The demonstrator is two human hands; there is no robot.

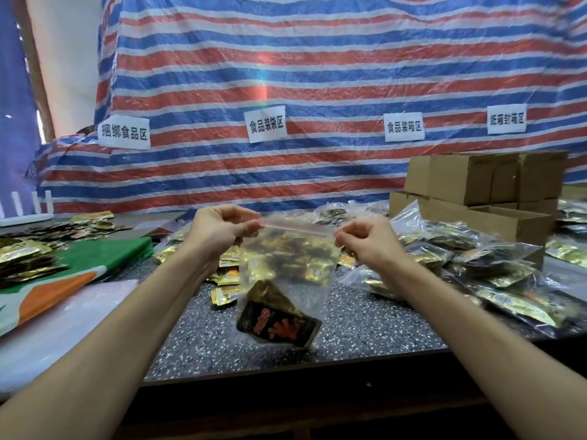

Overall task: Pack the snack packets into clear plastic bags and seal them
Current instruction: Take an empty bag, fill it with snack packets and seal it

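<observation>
As it hangs from my two hands, bag point(286, 268): clear, upright above the speckled table point(365, 325), long axis vertical, mouth up.
Zip strip: on top, running left to right, left end slightly higher.
Snack packet point(276, 315): black, lying tilted in the bag's bottom, one corner up.
Left hand point(219, 228): fingers curled, pinching the strip's left end.
Right hand point(365, 239): fingers curled, pinching the strip's right end.
Filled bags point(476, 258): heaped on the table to my right.
Loose gold packets point(227, 277): on the table behind the bag.
</observation>
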